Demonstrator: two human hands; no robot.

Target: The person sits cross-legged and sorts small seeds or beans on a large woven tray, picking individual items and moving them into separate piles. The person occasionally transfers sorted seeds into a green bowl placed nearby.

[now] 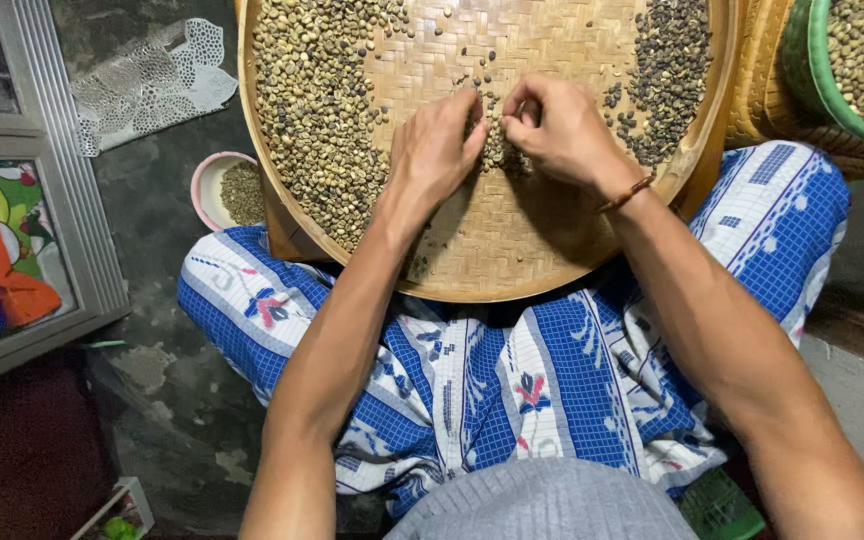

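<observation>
A round woven bamboo tray [512, 250] rests on my lap, over blue patterned cloth. Pale green beans [312, 110] are heaped on its left side, and darker beans [667, 75] lie along its right side. My left hand [434, 148] and my right hand [552, 125] meet at the tray's middle over a small cluster of beans [497, 150]. The fingers of both hands are curled and pinched among these beans. A thin brown band circles my right wrist. Whether either hand grips a bean is hidden by the fingers.
A small pink bowl [210, 175] with beans sits on the floor left of the tray. A green basket [802, 60] of beans stands at the top right on stacked woven trays. White perforated material [152, 80] lies at upper left, beside a metal-framed door [62, 200].
</observation>
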